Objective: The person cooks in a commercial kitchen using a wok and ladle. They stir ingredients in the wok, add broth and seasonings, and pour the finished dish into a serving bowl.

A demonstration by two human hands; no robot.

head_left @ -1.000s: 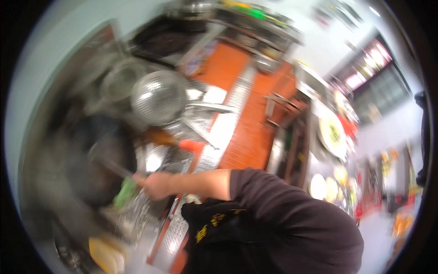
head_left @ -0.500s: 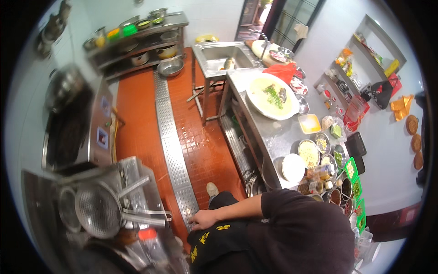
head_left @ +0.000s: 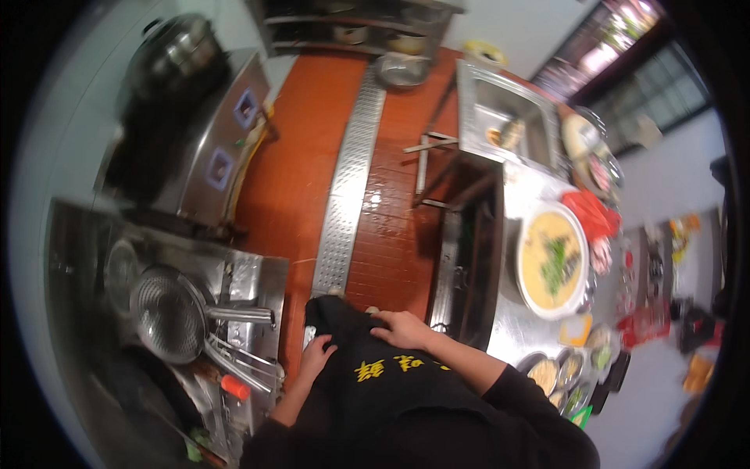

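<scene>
I wear a black apron [head_left: 391,395] with yellow lettering, and both of my hands are at its lower part, one on each side. My left hand [head_left: 315,358] is at the apron's left edge, fingers bent against the cloth. My right hand [head_left: 402,330] lies across the right edge, its fingers curled on the fabric. Some fingertips are hidden by the cloth or blurred. Left of me, a round perforated strainer [head_left: 168,314] with a metal handle rests over the steel stove [head_left: 262,270]. An orange-red capped bottle [head_left: 234,387] stands near it.
On the right, a steel counter [head_left: 504,328] bears a large white bowl [head_left: 519,270] of yellow soup with greens, and small ingredient bowls [head_left: 543,371]. A sink [head_left: 469,109] holds what looks like a fish. A metal drain grate [head_left: 344,199] runs along the red tiled floor [head_left: 293,148].
The view has swung, so the counter and sink lie farther right. My left hand has come into view at the apron; my right hand is now over the apron's right edge.
</scene>
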